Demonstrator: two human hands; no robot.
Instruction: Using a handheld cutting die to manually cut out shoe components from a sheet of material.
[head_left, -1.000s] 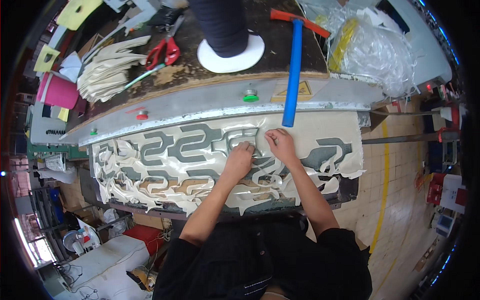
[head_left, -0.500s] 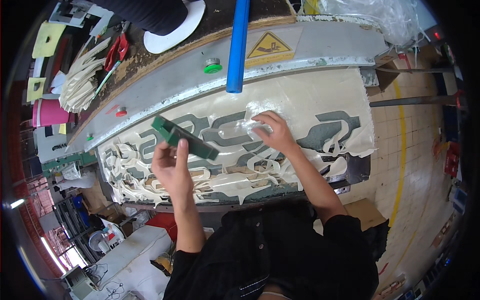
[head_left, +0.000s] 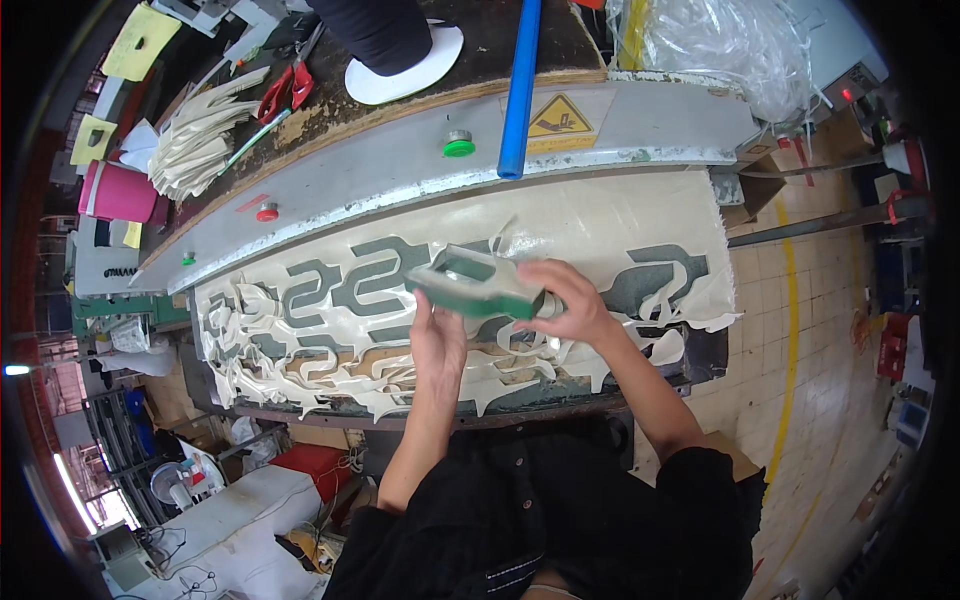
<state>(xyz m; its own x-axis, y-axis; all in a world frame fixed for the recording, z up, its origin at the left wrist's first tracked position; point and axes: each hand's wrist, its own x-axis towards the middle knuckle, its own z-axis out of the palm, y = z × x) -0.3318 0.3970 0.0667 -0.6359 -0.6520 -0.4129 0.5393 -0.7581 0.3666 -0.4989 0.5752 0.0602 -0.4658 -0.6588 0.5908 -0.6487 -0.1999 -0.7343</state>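
Observation:
Between my hands is a green cutting die (head_left: 500,300), a hollow frame shape, held above the sheet and slightly blurred by motion. My left hand (head_left: 437,338) grips its left, near side from below. At its right end the fingers and thumb of my right hand (head_left: 570,300) close round it. Beneath lies a cream sheet of material (head_left: 600,215) with rows of cut-out shapes, through which a grey-green bed (head_left: 375,262) shows. Loose cream offcuts (head_left: 250,375) curl along the sheet's left and near edge. The die hides part of the sheet under it.
A grey machine beam (head_left: 400,180) crosses behind the sheet, with a green button (head_left: 459,146), a red button (head_left: 266,212) and a blue tube (head_left: 520,95) hanging before it. Red scissors (head_left: 288,92), stacked cream pieces (head_left: 205,140) and a pink container (head_left: 118,192) are at the far left.
My left hand has brought the die rightward and turned it. My right hand, apart from it before, has come onto its right end. The whole view has shifted a little.

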